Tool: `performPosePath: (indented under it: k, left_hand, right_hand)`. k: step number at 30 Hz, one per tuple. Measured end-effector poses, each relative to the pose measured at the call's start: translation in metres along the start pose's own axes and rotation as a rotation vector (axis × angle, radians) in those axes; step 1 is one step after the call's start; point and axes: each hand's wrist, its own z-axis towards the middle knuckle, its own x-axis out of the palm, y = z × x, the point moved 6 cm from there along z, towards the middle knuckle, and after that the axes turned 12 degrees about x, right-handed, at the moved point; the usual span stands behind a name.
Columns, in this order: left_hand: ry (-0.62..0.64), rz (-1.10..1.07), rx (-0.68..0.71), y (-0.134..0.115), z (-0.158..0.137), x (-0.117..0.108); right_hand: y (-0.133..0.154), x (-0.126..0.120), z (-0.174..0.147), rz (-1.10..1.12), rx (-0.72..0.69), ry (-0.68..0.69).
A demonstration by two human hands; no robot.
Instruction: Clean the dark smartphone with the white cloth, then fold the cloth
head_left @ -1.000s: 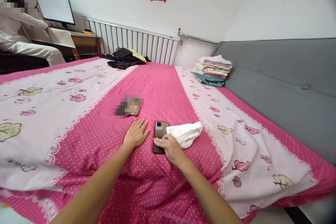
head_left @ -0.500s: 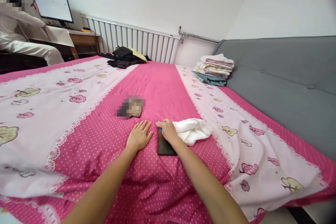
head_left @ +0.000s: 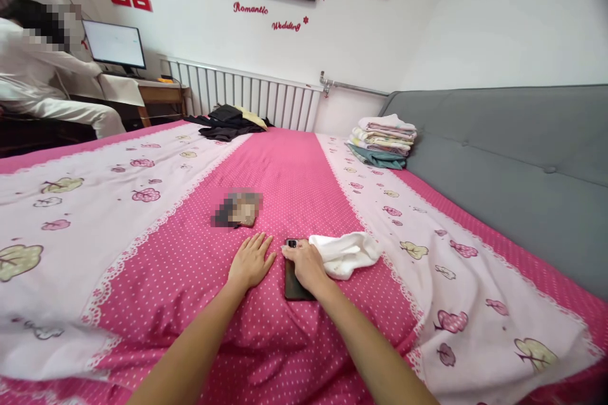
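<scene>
My left hand point(head_left: 250, 261) lies flat on the pink dotted bedspread point(head_left: 289, 168), fingers a little spread, holding nothing. Just to its right a dark phone point(head_left: 297, 289) rests with its camera side up. Over the phone's upper part is my right hand point(head_left: 306, 262), its fingers bent and drawn together. Something small and whitish shows at its fingertips, too small to name. A crumpled white cloth point(head_left: 349, 254) lies directly to the right of that hand. Beyond my left hand is a small blurred item point(head_left: 237, 209), its kind hidden.
Folded cloths point(head_left: 382, 139) are stacked by the grey headboard point(head_left: 498, 139). Dark clothes point(head_left: 230, 123) lie at the bed's far edge, before a white radiator point(head_left: 247, 92). At the left, a person in white point(head_left: 28, 76) sits at a desk with a monitor point(head_left: 114, 44).
The view has tilted up, so more wall shows. My right hand has shifted slightly on the phone, and its camera now shows. The left hand stays flat on the bedspread.
</scene>
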Motion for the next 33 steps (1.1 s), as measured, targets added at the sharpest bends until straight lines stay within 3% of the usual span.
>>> performPosePath:
  k: [6, 15, 25, 33]
  left_hand:
    - [0.003, 0.011, -0.005, 0.001, -0.001, -0.001]
    - [-0.011, 0.014, 0.003, 0.003, -0.002, 0.0]
    - [-0.036, -0.001, -0.004, 0.007, -0.002, 0.002]
    - [-0.036, 0.009, -0.004, 0.007, -0.002, 0.001]
  right_hand:
    - [-0.003, -0.005, -0.013, -0.102, 0.051, -0.019]
    - [-0.009, 0.006, 0.007, -0.099, 0.172, -0.066]
    - [-0.01, 0.017, 0.028, 0.027, -0.013, -0.057]
    - [-0.015, 0.009, 0.003, 0.152, -0.131, -0.057]
